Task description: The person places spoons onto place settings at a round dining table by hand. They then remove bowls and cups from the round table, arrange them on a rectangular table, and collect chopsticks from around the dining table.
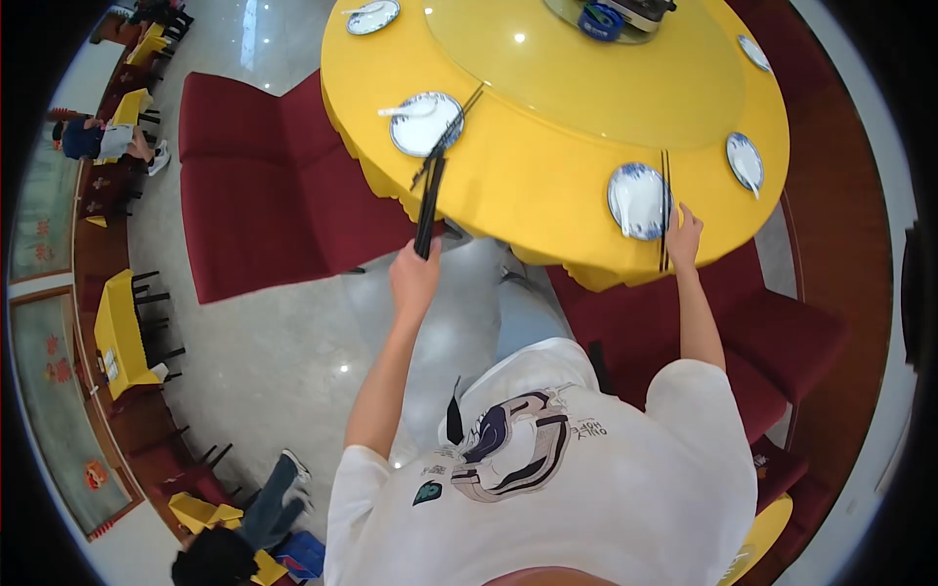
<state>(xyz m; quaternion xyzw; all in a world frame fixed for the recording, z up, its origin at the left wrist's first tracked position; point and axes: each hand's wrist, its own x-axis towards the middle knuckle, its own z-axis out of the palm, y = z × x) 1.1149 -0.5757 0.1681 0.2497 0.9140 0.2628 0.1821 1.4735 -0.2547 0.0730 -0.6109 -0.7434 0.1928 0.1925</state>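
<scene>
My left hand [416, 278] is closed around a bundle of black chopsticks [428, 210], which points up toward the round table. Just beyond the bundle, a pair of dark chopsticks [459, 119] lies slanted across the right edge of a blue-and-white plate [408, 139] with a white spoon [415, 109] on it. My right hand [686, 237] is at the table's edge, fingers partly apart, right beside another pair of chopsticks [665, 244]. Whether it touches them is unclear. That pair lies along the right side of a second plate [640, 176], which carries a white spoon [626, 215].
The yellow tablecloth [528, 195] bears a glass turntable [586, 93] with a blue roll [600, 21] on top. More plates [744, 156] sit around the rim. Dark red chairs [249, 186] stand left and right. Two other people [103, 140] are off to the left.
</scene>
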